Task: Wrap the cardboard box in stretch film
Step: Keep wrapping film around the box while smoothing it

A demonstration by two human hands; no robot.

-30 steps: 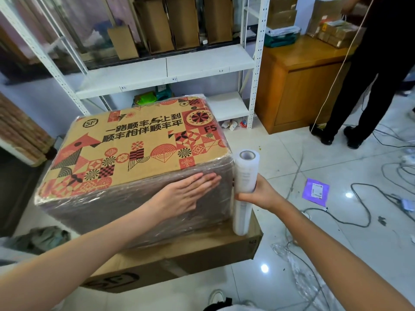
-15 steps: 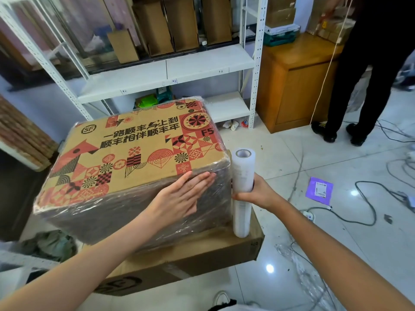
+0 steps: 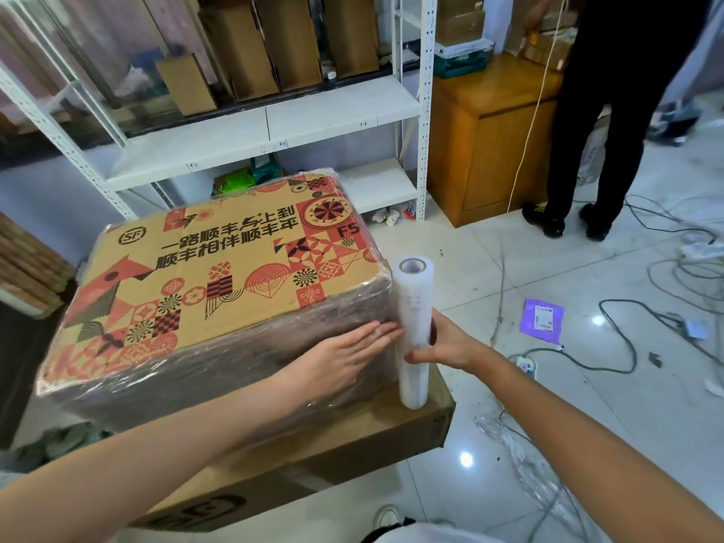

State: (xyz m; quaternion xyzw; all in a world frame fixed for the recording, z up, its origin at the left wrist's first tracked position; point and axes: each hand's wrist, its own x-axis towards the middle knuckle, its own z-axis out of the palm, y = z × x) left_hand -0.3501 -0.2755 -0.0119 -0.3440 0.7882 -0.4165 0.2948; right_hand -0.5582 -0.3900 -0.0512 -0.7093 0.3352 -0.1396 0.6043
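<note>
Tangled cables (image 3: 611,346), purple label (image 3: 542,320) beside cardboard box (image 3: 219,276).

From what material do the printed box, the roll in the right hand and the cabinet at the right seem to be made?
Printed box: brown cardboard, matte, with red and black print; glossy wrinkles show clear film over it. Roll: whitish translucent plastic stretch film, apparently wound on a tube, whose open end shows on top. Cabinet: looks like orange-brown wood or veneer, smooth with a slight sheen; which one is unclear.

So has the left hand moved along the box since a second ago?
Yes. The left hand has slid right along the cardboard box's film-covered front face, toward its right corner; the fingertips now reach the stretch film roll.
</note>
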